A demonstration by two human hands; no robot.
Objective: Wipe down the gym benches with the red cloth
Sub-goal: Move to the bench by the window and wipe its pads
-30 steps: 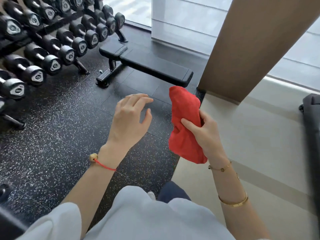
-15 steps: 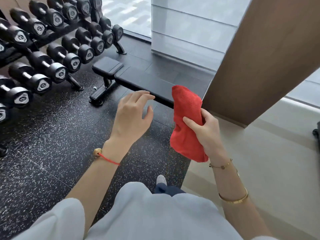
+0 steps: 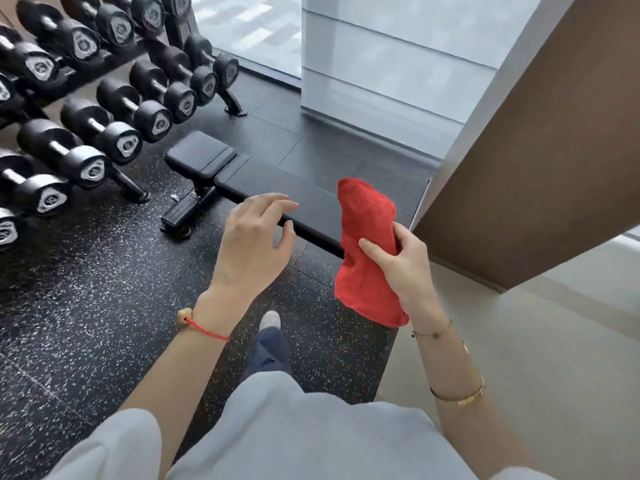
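Head view: the black padded gym bench (image 3: 277, 188) is now nearer, at twelve o'clock. The bunched red cloth (image 3: 367, 247) is gripped by the right hand (image 3: 405, 261); the left hand (image 3: 252, 244) hovers relaxed, empty. Wiping is not yet begun.

Gym: dumbbell rack (image 3: 104, 98), padded bench (image 3: 249, 181), speckled rubber floor (image 3: 86, 289).
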